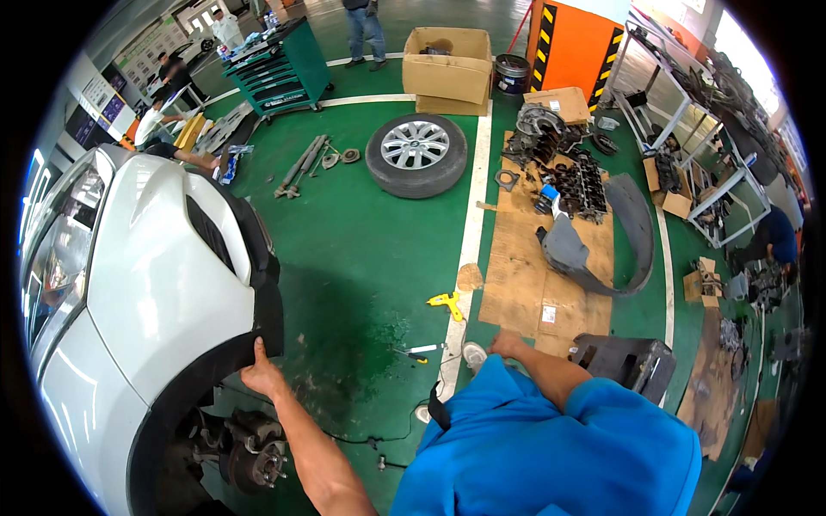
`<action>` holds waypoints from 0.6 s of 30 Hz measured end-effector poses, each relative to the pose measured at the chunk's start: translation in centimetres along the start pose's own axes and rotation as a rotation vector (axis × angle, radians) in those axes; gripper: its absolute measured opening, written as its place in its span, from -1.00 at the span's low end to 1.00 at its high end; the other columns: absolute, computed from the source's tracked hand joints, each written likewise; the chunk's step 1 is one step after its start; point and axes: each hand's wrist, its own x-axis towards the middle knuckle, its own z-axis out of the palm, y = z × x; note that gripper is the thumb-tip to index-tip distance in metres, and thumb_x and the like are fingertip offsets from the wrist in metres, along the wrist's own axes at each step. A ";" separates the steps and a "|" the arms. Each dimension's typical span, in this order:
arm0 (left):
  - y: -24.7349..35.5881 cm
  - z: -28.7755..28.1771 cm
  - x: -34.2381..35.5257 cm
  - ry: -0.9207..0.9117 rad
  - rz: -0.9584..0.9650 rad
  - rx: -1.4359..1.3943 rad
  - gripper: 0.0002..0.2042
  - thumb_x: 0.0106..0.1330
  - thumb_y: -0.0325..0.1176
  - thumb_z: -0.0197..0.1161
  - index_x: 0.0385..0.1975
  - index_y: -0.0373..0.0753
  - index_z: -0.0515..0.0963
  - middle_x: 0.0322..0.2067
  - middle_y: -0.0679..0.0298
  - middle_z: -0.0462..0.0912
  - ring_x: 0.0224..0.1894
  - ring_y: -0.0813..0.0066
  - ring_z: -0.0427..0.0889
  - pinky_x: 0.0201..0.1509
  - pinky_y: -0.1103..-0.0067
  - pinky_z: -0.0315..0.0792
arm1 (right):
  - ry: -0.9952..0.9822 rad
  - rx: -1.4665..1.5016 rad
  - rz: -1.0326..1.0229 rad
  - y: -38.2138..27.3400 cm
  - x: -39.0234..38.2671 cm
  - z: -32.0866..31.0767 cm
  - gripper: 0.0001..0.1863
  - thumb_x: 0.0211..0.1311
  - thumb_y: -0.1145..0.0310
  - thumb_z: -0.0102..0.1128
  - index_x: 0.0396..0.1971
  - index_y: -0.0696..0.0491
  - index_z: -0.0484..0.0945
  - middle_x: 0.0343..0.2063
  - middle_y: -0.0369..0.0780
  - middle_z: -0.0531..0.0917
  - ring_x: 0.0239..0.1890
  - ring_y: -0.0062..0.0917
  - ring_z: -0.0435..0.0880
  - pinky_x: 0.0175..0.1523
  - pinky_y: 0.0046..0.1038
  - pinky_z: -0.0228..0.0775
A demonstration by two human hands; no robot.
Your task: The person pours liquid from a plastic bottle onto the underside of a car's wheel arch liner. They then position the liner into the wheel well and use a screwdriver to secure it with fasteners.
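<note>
On the left, my left hand [261, 373] grips the black wheel arch trim [232, 353] of a white car [163, 284]. Its thumb lies along the trim's outer face and its other fingers curl under the edge. Below the arch the wheel is off, leaving a rusty brake disc and hub [249, 460] bare. My right hand [506, 342] hangs low beside my blue clothing, just above my shoe [474, 355]; its fingers are too small and hidden to read. Nearby on the green floor lie a yellow glue gun [446, 304] and a white marker-like stick [423, 349].
An alloy wheel [417, 155] lies flat ahead. Engine parts [575, 185] and a grey wheel arch liner [635, 232] rest on flattened cardboard [508, 258]. Farther off stand a green tool trolley [280, 69] and a cardboard box [447, 77]. Cables cross the floor by my feet; several people are around.
</note>
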 end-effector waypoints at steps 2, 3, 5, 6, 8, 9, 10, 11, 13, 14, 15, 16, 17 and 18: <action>0.3 -0.1 -0.2 0.012 0.010 0.030 -0.45 0.00 -0.10 0.57 -0.57 -0.62 0.56 -0.52 -0.05 0.67 -0.52 0.23 0.58 -0.32 0.32 0.48 | -0.027 0.034 0.006 0.1 0.2 0.2 -0.56 0.07 -0.01 0.23 -0.28 0.08 0.71 -0.23 -0.04 0.70 -0.13 -0.15 0.66 0.01 -0.23 0.48; 0.3 -0.2 -0.2 0.012 0.016 0.024 -0.44 0.00 -0.09 0.57 -0.58 -0.62 0.55 -0.53 -0.05 0.67 -0.52 0.23 0.58 -0.32 0.31 0.47 | -0.044 0.050 0.004 0.1 0.4 0.3 -0.55 0.10 0.01 0.21 -0.27 0.12 0.70 -0.20 -0.03 0.69 -0.10 -0.14 0.65 0.04 -0.22 0.47; 0.0 -0.3 -0.2 0.011 0.027 0.012 -0.43 -0.01 -0.07 0.57 -0.59 -0.62 0.55 -0.54 -0.06 0.66 -0.53 0.22 0.57 -0.32 0.31 0.47 | -0.023 0.038 -0.016 0.4 0.7 0.5 -0.55 0.10 0.01 0.21 -0.28 0.12 0.70 -0.19 -0.02 0.69 -0.10 -0.14 0.65 0.04 -0.22 0.47; 0.0 -0.4 0.0 0.016 0.039 -0.012 -0.42 -0.02 -0.07 0.58 -0.60 -0.62 0.55 -0.54 -0.06 0.66 -0.53 0.21 0.57 -0.32 0.30 0.47 | -0.016 0.032 -0.035 0.2 1.0 0.8 -0.55 0.10 0.01 0.21 -0.28 0.13 0.70 -0.19 -0.02 0.69 -0.10 -0.13 0.65 0.04 -0.21 0.47; -0.1 -0.1 -0.2 0.024 0.062 -0.060 -0.41 -0.03 -0.05 0.58 -0.60 -0.62 0.54 -0.55 -0.07 0.65 -0.54 0.20 0.56 -0.32 0.30 0.47 | -0.016 0.031 -0.025 0.4 1.1 1.0 -0.56 0.10 0.01 0.21 -0.29 0.12 0.70 -0.18 -0.02 0.69 -0.09 -0.13 0.65 0.05 -0.21 0.47; 0.0 -0.1 -0.2 0.016 0.058 -0.049 -0.41 -0.03 -0.05 0.58 -0.60 -0.62 0.54 -0.55 -0.07 0.66 -0.54 0.20 0.56 -0.32 0.30 0.47 | -0.012 0.032 -0.020 0.4 1.2 0.9 -0.56 0.09 0.01 0.21 -0.29 0.12 0.70 -0.17 -0.02 0.68 -0.09 -0.13 0.64 0.05 -0.21 0.47; 0.1 -0.1 -0.2 0.009 0.054 -0.039 -0.41 -0.04 -0.04 0.58 -0.60 -0.62 0.54 -0.55 -0.08 0.66 -0.54 0.19 0.57 -0.32 0.29 0.47 | -0.016 0.042 -0.014 0.5 1.2 1.0 -0.56 0.09 0.01 0.21 -0.29 0.12 0.70 -0.17 -0.02 0.68 -0.08 -0.14 0.64 0.05 -0.21 0.47; 0.1 -0.1 -0.1 0.001 0.051 -0.028 -0.41 -0.04 -0.04 0.58 -0.60 -0.62 0.54 -0.54 -0.08 0.66 -0.54 0.19 0.57 -0.32 0.29 0.47 | -0.019 0.053 -0.006 0.5 1.2 1.1 -0.56 0.09 0.01 0.21 -0.29 0.12 0.70 -0.16 -0.03 0.68 -0.08 -0.14 0.64 0.05 -0.21 0.47; 0.0 -0.3 0.1 0.007 0.034 -0.004 -0.42 -0.03 -0.05 0.58 -0.56 -0.62 0.57 -0.51 -0.08 0.67 -0.51 0.21 0.59 -0.30 0.29 0.47 | -0.050 0.064 0.014 -0.2 1.2 0.9 -0.56 0.08 0.01 0.21 -0.29 0.11 0.70 -0.15 -0.03 0.68 -0.07 -0.15 0.64 0.05 -0.22 0.47; 0.0 -0.4 0.0 0.016 0.038 -0.005 -0.43 -0.03 -0.06 0.58 -0.54 -0.62 0.58 -0.50 -0.07 0.68 -0.50 0.22 0.59 -0.30 0.30 0.47 | -0.075 0.065 0.031 -0.5 1.2 0.7 -0.56 0.08 0.01 0.21 -0.28 0.11 0.70 -0.15 -0.03 0.68 -0.07 -0.15 0.64 0.05 -0.22 0.47; 0.3 -0.2 -0.2 0.019 0.044 -0.011 -0.43 -0.02 -0.07 0.58 -0.52 -0.62 0.58 -0.49 -0.07 0.68 -0.49 0.22 0.59 -0.29 0.30 0.47 | -0.096 0.069 0.053 -0.4 1.4 0.6 -0.56 0.08 0.01 0.22 -0.27 0.10 0.70 -0.14 -0.03 0.68 -0.06 -0.16 0.64 0.05 -0.22 0.47; 0.1 0.0 -0.1 0.000 0.066 -0.063 -0.47 0.01 -0.12 0.57 -0.47 -0.63 0.60 -0.46 -0.05 0.69 -0.48 0.22 0.61 -0.29 0.31 0.48 | -0.065 0.053 0.027 -0.2 1.4 0.7 -0.56 0.04 0.00 0.23 -0.28 0.07 0.71 -0.17 -0.04 0.68 -0.08 -0.16 0.65 0.04 -0.23 0.48; 0.2 -0.1 0.0 -0.009 0.076 -0.071 -0.48 0.02 -0.14 0.56 -0.46 -0.63 0.60 -0.46 -0.05 0.70 -0.48 0.23 0.61 -0.29 0.32 0.48 | -0.034 0.038 0.001 -0.1 1.4 0.8 -0.56 -0.01 0.00 0.25 -0.28 0.05 0.72 -0.20 -0.04 0.69 -0.11 -0.16 0.66 0.03 -0.23 0.49; 0.4 -0.2 -0.2 -0.016 0.084 -0.075 -0.49 0.03 -0.15 0.56 -0.45 -0.63 0.60 -0.45 -0.04 0.70 -0.48 0.23 0.61 -0.29 0.33 0.48 | -0.007 0.020 -0.025 -0.5 1.3 0.7 -0.56 -0.05 -0.01 0.27 -0.28 0.02 0.73 -0.23 -0.04 0.70 -0.13 -0.17 0.67 0.03 -0.24 0.50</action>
